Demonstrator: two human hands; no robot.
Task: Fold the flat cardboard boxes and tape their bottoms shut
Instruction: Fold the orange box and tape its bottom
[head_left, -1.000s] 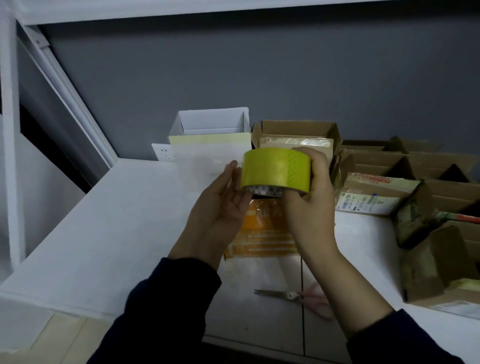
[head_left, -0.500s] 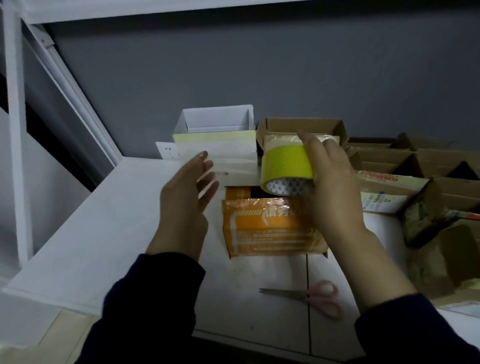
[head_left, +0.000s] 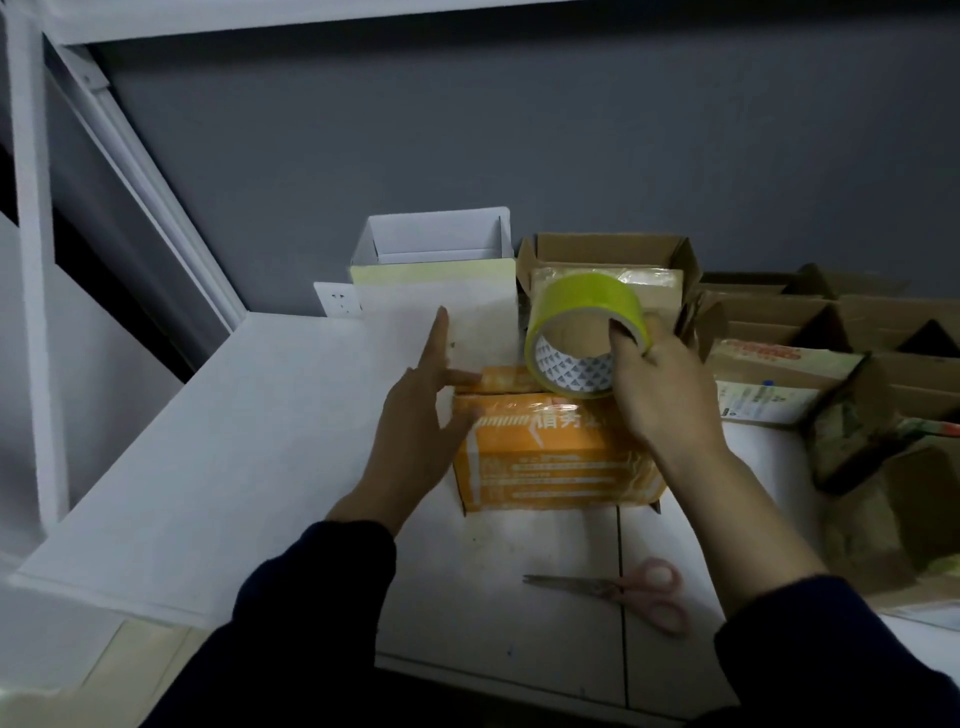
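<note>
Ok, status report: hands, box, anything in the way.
Right hand holds tape roll over orange box. Left hand open, touching box's left edge. Scissors lie on table, near side, clear of the work.

Left hand (head_left: 415, 415) spread, right hand (head_left: 660, 395) clasped

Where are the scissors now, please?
In the head view, the pink-handled scissors lie flat on the white table, near its front edge, in front of the orange box and below the right hand.

Right hand (head_left: 660, 395) holds tape roll (head_left: 587, 332) (yellow) above box (head_left: 545, 457).
</note>
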